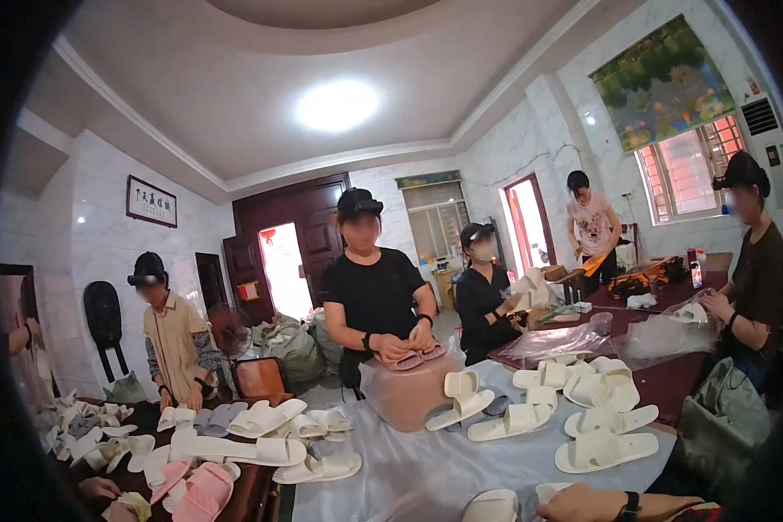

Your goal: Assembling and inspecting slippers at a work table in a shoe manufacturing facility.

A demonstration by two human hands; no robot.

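Note:
At the bottom right, my right hand, with a dark band at its wrist, lies closed over a white slipper. Most of that slipper is covered by the hand or cut off by the lower edge. Just left of it is another white slipper, also cropped. My left hand does not show. White open-toed slippers lie in a group beyond my right hand on a pale plastic sheet. Pink slippers rest among white and grey ones at the lower left.
Across the table, a person in black handles a mauve slipper over a brown, plastic-wrapped block. Other people work at left, behind and right. Another person's hand shows at lower left. A large green sack stands at right.

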